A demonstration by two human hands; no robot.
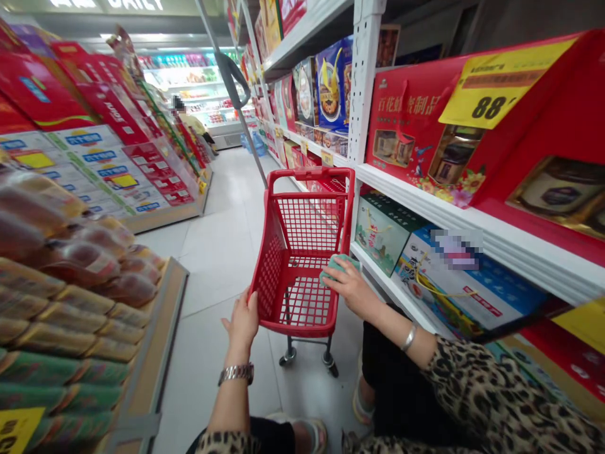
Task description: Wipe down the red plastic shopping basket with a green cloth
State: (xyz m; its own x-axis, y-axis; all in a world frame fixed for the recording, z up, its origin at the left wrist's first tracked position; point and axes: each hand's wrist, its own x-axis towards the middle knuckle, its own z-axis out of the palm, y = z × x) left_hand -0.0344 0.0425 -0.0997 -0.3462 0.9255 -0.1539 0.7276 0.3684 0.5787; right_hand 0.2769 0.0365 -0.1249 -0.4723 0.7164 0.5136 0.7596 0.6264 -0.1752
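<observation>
A small red plastic shopping cart (pixel 309 328) with grid walls stands on the floor in front of me, its basket tilted toward me. My left hand (pixel 242 318) grips the near left edge of the basket, fingers around the side and partly hidden. With my right hand (pixel 352 285) I press a green cloth (pixel 338 268) against the right rim of the basket. The palm side and part of the cloth are out of sight under the fingers. A grey pole with a dark loop handle (pixel 232 79) rises behind the cart's left side.
White shelving (pixel 362 82) with red gift boxes (pixel 416 126) and a blue-and-white box (pixel 454 277) runs close on the right. At the left is a low display (pixel 165 302) of packaged goods, with stacked cartons (pixel 108 164) beyond. Farther down the tiled aisle (pixel 222 208) sits a person (pixel 191 126).
</observation>
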